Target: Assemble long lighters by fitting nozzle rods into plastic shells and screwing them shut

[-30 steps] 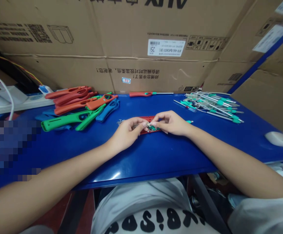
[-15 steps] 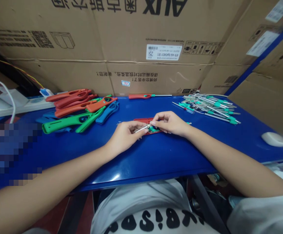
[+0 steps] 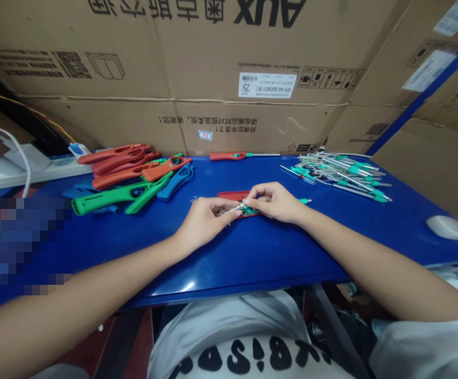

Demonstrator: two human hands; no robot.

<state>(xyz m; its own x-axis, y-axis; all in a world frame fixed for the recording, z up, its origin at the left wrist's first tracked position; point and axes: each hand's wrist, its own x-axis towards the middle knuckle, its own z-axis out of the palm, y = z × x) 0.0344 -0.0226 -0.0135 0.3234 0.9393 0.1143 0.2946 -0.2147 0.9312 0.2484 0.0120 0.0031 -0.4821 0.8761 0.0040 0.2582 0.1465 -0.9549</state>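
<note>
A red plastic handle shell (image 3: 232, 195) lies flat at the middle of the blue table (image 3: 252, 252). My left hand (image 3: 205, 220) pinches a thin clear tube (image 3: 231, 209) just in front of the shell. My right hand (image 3: 278, 201) is closed on a green-tipped rod part (image 3: 304, 200) that sits in the shell, and its fingertips meet the end of the tube. Both hands rest on the table and touch at the fingertips.
A pile of red, orange, green and blue handle shells (image 3: 134, 176) lies at the left. Several green-tipped metal rods (image 3: 339, 171) lie at the back right. One assembled red lighter (image 3: 240, 156) lies by the cardboard boxes (image 3: 213, 68). A white object (image 3: 448, 227) sits at the right edge.
The clear tube has come out between my hands, with my left hand drawing it slightly left and toward me. My right hand stays on the part in the shell.
</note>
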